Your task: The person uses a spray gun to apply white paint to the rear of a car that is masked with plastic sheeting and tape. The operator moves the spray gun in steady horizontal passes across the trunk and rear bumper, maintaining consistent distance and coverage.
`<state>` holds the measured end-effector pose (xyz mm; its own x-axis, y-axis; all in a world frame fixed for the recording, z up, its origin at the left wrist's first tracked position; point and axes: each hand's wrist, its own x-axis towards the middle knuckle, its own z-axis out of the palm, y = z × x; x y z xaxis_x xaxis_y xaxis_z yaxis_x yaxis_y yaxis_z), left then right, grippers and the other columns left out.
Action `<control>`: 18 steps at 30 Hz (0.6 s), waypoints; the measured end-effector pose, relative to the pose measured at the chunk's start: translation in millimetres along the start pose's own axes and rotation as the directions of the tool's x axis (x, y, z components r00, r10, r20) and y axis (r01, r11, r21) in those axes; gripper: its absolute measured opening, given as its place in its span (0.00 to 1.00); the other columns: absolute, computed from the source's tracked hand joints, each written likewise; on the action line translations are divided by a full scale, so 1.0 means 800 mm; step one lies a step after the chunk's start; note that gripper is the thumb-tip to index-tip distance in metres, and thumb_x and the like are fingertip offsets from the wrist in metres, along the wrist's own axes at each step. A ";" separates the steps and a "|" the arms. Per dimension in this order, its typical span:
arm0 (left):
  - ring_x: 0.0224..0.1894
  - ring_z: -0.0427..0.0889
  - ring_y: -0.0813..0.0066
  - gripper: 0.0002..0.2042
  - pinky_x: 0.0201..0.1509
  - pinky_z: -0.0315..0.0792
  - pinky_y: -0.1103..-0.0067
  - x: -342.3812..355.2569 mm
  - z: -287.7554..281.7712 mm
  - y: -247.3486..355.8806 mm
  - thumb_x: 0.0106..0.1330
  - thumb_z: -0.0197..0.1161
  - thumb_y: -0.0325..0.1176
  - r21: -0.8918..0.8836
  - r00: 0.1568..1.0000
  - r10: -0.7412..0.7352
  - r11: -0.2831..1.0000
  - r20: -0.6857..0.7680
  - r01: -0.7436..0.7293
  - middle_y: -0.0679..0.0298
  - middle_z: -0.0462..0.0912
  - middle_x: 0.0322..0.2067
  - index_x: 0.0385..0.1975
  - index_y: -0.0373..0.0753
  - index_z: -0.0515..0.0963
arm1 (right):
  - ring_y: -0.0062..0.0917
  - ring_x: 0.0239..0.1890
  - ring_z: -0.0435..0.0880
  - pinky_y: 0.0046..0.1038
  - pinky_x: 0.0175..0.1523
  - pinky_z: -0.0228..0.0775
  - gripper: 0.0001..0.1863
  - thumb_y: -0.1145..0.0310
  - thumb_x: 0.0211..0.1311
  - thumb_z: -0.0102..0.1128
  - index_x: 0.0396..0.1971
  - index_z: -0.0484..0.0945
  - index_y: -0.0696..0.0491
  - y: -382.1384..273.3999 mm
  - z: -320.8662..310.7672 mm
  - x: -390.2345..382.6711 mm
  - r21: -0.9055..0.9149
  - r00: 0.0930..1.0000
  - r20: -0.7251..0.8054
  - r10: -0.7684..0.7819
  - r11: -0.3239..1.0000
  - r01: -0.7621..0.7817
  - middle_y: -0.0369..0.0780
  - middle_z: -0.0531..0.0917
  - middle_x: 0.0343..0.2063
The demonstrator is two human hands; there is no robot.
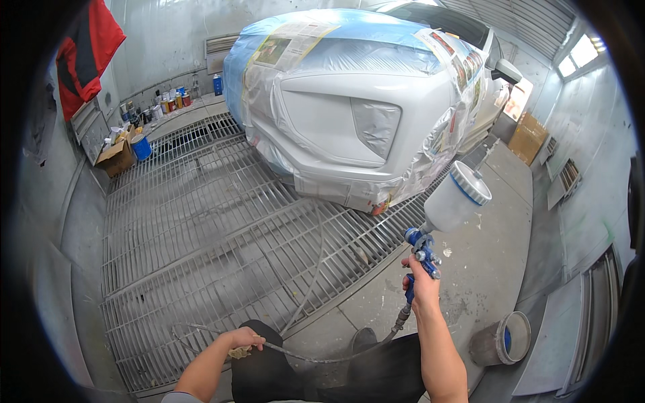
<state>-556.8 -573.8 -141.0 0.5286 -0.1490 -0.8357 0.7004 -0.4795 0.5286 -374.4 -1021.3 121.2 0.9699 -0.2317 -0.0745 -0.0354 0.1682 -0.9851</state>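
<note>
My right hand [424, 287] is wrapped round the handle of a blue spray gun [423, 247], raised at the right in front of the car. A translucent white paint cup [451, 201] with a blue ring sits on top of the gun. From the handle's lower end an air hose [306, 359] runs left across my legs to my left hand [246, 337], which is closed round it. A crumpled tan cloth [239, 352] pokes out under those fingers. Ahead, a white bumper [316, 158] shows bare, apart from the gun, ringed by plastic film and newspaper masking.
A metal floor grating [201, 215] spreads under the car's front and left. Paint cans [176, 102], a blue tin [141, 146] and a cardboard box [115, 158] line the left wall. A dirty bucket [487, 346] stands at lower right; another carton [527, 139] lies beyond.
</note>
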 end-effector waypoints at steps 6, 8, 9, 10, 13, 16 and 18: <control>0.30 0.75 0.78 0.17 0.37 0.72 0.75 -0.005 0.000 0.001 0.74 0.67 0.50 -0.011 1.000 -0.009 1.000 -0.007 0.009 0.71 0.84 0.29 0.32 0.44 0.91 | 0.18 0.18 0.77 0.25 0.23 0.69 0.12 0.63 0.70 0.70 0.39 0.84 0.57 -0.001 0.001 -0.004 0.011 1.000 0.009 -0.005 1.000 0.005 0.38 0.87 0.31; 0.30 0.75 0.78 0.17 0.37 0.72 0.75 -0.004 0.001 0.001 0.74 0.67 0.50 -0.016 1.000 0.000 1.000 -0.006 0.000 0.71 0.84 0.29 0.32 0.44 0.92 | 0.18 0.17 0.77 0.25 0.22 0.69 0.12 0.63 0.70 0.70 0.38 0.84 0.58 -0.003 0.004 -0.005 0.012 1.000 -0.001 -0.007 1.000 0.007 0.37 0.86 0.30; 0.30 0.76 0.78 0.17 0.37 0.72 0.75 -0.003 0.000 -0.002 0.74 0.67 0.50 -0.018 1.000 0.002 1.000 -0.005 -0.002 0.71 0.84 0.29 0.32 0.44 0.92 | 0.18 0.17 0.76 0.25 0.22 0.69 0.12 0.63 0.70 0.70 0.38 0.84 0.58 -0.004 0.005 -0.006 0.013 1.000 -0.005 -0.008 1.000 0.008 0.37 0.85 0.29; 0.31 0.76 0.78 0.17 0.37 0.72 0.75 -0.002 -0.001 -0.004 0.74 0.67 0.50 -0.020 1.000 0.003 1.000 -0.005 -0.004 0.71 0.84 0.29 0.32 0.44 0.92 | 0.18 0.17 0.76 0.25 0.22 0.68 0.12 0.63 0.70 0.70 0.37 0.84 0.58 -0.004 0.006 -0.006 0.012 1.000 -0.003 -0.011 1.000 0.011 0.37 0.85 0.28; 0.31 0.76 0.78 0.17 0.38 0.72 0.75 0.001 -0.001 -0.007 0.74 0.67 0.51 -0.024 1.000 0.004 1.000 -0.003 -0.004 0.70 0.85 0.30 0.32 0.44 0.92 | 0.17 0.17 0.76 0.25 0.22 0.68 0.12 0.63 0.70 0.70 0.36 0.85 0.58 -0.005 0.006 -0.007 0.011 1.000 -0.006 -0.017 1.000 0.017 0.35 0.82 0.24; 0.31 0.76 0.78 0.18 0.38 0.73 0.75 -0.001 -0.001 -0.004 0.74 0.67 0.51 -0.015 1.000 0.006 1.000 -0.005 -0.006 0.70 0.85 0.31 0.33 0.44 0.92 | 0.17 0.16 0.75 0.25 0.22 0.68 0.12 0.63 0.70 0.70 0.35 0.85 0.58 -0.007 0.007 -0.009 0.014 1.000 -0.020 -0.020 1.000 0.021 0.34 0.81 0.22; 0.31 0.76 0.78 0.18 0.38 0.73 0.75 0.002 -0.001 -0.006 0.74 0.67 0.51 -0.013 1.000 0.002 1.000 -0.003 -0.002 0.70 0.85 0.31 0.33 0.44 0.92 | 0.17 0.16 0.75 0.25 0.22 0.68 0.12 0.63 0.71 0.70 0.35 0.85 0.58 -0.008 0.007 -0.009 0.014 0.999 -0.027 -0.024 1.000 0.025 0.34 0.81 0.22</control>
<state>-558.5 -570.8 -144.7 0.5318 -0.1473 -0.8340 0.7052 -0.4683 0.5324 -379.7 -1015.5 128.6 0.9635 -0.2620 -0.0546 -0.0082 0.1754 -0.9845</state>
